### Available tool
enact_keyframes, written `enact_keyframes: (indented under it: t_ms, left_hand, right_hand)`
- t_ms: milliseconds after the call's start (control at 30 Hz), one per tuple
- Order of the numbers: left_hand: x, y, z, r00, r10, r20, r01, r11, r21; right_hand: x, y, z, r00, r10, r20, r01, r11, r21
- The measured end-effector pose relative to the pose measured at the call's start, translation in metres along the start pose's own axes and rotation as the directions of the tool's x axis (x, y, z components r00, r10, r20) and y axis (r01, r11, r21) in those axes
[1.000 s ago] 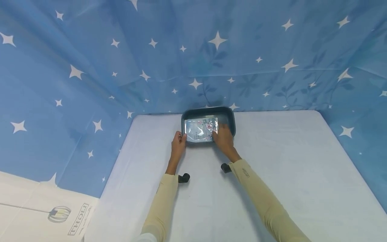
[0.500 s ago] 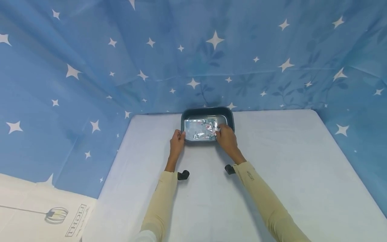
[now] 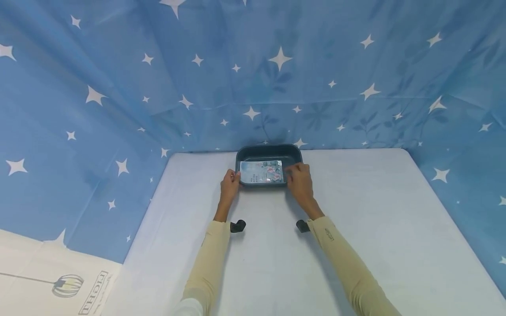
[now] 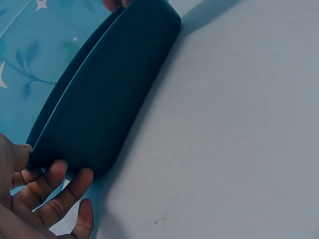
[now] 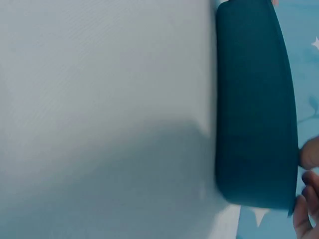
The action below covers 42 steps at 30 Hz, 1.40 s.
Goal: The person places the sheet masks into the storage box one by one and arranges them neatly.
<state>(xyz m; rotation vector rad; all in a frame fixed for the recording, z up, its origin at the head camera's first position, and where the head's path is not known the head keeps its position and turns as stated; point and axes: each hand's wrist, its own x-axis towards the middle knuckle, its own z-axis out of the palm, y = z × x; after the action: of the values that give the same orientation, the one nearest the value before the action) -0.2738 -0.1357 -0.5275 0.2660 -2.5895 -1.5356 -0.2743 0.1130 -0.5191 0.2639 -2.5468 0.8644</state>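
A dark teal rectangular basin (image 3: pixel 270 150) stands at the far edge of the table, its outer wall (image 4: pixel 109 84) large in the left wrist view. Inside it, toward the left, lies a flat, shiny printed packet (image 3: pixel 261 171) with a pale left part and a colourful right part. My left hand (image 3: pixel 229 188) pinches the basin's left front rim, thumb on the rim and fingertips against the outer wall. At the right front corner is my right hand (image 3: pixel 300 184), its loosely bent fingers over the rim, just right of the packet's edge. The fingers (image 5: pixel 310 152) show only partly in the right wrist view.
A white cloth covers the table (image 3: pixel 269 263). Right behind the basin hangs a blue curtain (image 3: pixel 253 87) with white stars, which also runs along both sides. Small black devices (image 3: pixel 238 226) sit at both wrists. A cream printed sheet (image 3: pixel 51 272) lies at lower left.
My right hand has let go of the packet's right edge and shifted slightly right. The packet now rests lower and flatter in the basin, with less glare. My left hand stays at the rim.
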Motion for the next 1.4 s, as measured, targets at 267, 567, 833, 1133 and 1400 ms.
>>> enact_keyframes:
  t_ms: [267,567,833,1133,1400]
  left_hand:
    - [0.003,-0.002,0.002,0.999,-0.022,-0.025,0.020,0.999,-0.046]
    - [0.006,-0.005,0.004,0.998,-0.068,-0.005,0.067,0.996,-0.051]
    - [0.010,-0.005,0.012,0.998,-0.052,0.024,0.053,0.998,-0.040]
    - [0.003,-0.003,0.023,0.998,-0.046,0.035,0.049,0.995,-0.086]
    - [-0.008,-0.006,0.022,0.995,-0.051,0.081,0.061,0.991,-0.121]
  right_hand:
    - [-0.003,0.021,-0.011,0.966,0.257,-0.011,-0.251,0.949,0.190]
    - [-0.001,0.025,-0.021,0.899,0.381,0.214,-0.430,0.859,0.278]
    - [-0.001,0.030,-0.025,0.888,0.414,0.199,-0.454,0.856,0.246]
    - [-0.008,0.040,-0.028,0.867,0.438,0.238,-0.495,0.816,0.298]
    - [-0.007,0.048,-0.033,0.863,0.418,0.283,-0.496,0.807,0.321]
